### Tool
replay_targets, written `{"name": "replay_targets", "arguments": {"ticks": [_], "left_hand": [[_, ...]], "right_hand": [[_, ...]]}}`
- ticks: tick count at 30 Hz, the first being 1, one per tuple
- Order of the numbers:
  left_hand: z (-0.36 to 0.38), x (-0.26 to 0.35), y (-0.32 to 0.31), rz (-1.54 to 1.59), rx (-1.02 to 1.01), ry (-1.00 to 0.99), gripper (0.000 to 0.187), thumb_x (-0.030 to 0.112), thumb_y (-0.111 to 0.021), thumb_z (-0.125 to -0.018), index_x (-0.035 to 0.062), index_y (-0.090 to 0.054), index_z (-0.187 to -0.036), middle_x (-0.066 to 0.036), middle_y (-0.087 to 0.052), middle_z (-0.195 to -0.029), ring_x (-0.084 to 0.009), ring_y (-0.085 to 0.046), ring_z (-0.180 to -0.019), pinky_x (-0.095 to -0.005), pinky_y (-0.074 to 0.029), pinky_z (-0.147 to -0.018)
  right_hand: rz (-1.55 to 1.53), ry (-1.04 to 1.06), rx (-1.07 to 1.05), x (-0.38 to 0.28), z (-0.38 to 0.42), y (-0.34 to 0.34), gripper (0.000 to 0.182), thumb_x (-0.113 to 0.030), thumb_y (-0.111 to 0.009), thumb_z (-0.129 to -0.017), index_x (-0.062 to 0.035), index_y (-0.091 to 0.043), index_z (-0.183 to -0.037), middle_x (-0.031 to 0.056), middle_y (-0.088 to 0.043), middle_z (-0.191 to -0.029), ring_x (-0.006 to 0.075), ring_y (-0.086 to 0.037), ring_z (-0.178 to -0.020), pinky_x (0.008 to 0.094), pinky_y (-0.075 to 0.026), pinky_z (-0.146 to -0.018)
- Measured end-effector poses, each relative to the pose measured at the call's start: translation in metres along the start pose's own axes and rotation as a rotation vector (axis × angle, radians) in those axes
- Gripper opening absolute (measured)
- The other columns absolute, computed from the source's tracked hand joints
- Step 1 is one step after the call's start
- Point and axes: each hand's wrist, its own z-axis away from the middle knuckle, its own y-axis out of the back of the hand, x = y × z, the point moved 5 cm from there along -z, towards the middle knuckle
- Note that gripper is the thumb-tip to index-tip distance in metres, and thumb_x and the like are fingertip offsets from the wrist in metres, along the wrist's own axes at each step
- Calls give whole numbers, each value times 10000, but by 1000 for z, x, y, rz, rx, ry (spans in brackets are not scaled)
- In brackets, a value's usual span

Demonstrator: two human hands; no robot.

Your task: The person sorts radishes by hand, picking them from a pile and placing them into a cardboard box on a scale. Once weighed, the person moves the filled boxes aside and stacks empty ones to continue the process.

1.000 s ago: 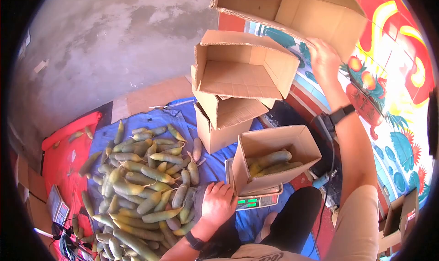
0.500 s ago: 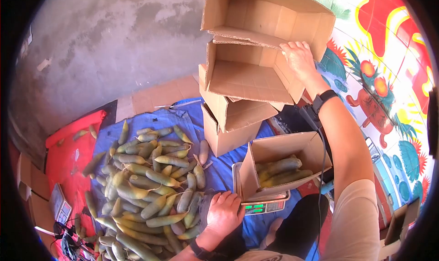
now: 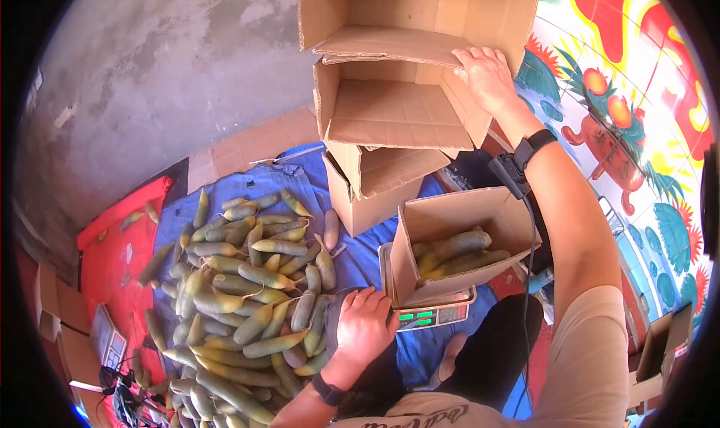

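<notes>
My right hand is closed on the lower front edge of the top cardboard box, which tops a stack of open boxes. Beneath it sits another open box. My left hand rests with bent fingers beside the scale, near the pile of green radishes; whether it holds anything is hidden. On the scale stands an open box with a few radishes inside. Green digits glow on the scale's display.
A blue tarp lies under the pile, with a red sheet at its left. Another scale and tangled cables lie at lower left. A painted wall stands at right; a cable hangs near my right arm.
The top box and the one under it have shifted left and slightly up in view, with my right hand still on the edge. My left hand has moved slightly down off the scale box's side.
</notes>
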Motion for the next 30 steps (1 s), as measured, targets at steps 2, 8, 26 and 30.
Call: {"name": "replay_targets", "arguments": {"ticks": [2, 8, 26, 30], "left_hand": [[0, 1, 1, 2, -5, -2, 223, 206, -696, -695, 52, -648, -849, -72, -643, -950, -243, -574, -981, -394, -413, -903], [0, 4, -1, 5, 10, -15, 225, 197, -700, -686, 51, -647, -849, -74, -643, -946, -243, -576, -979, -395, -414, -902], [7, -1, 4, -45, 29, -11, 175, 173, -677, -700, 57, -636, -824, -75, -638, -961, -263, -571, -1007, -414, -412, -912], [8, 0, 3, -75, 26, -17, 166, 168, -670, -706, 57, -634, -824, -78, -637, -967, -263, -568, -1013, -414, -409, -908]], "right_hand": [[-2, -7, -14, 2, 6, 3, 358, -194, -597, -838, -82, -566, -1176, 103, -587, -1123, 271, -508, -1089, 407, -357, -963], [4, 10, 13, 3, 23, 12, 406, -206, -636, -809, -82, -558, -1188, 112, -574, -1164, 281, -496, -1120, 411, -352, -984], [-261, -171, -62, 26, 252, 64, 277, -109, -637, -775, -17, -599, -1034, 163, -572, -1125, 344, -521, -1039, 423, -400, -911], [-313, -309, -149, 44, 341, 55, 235, -103, -627, -779, -9, -606, -993, 178, -587, -1090, 356, -541, -1003, 419, -416, -887]]}}
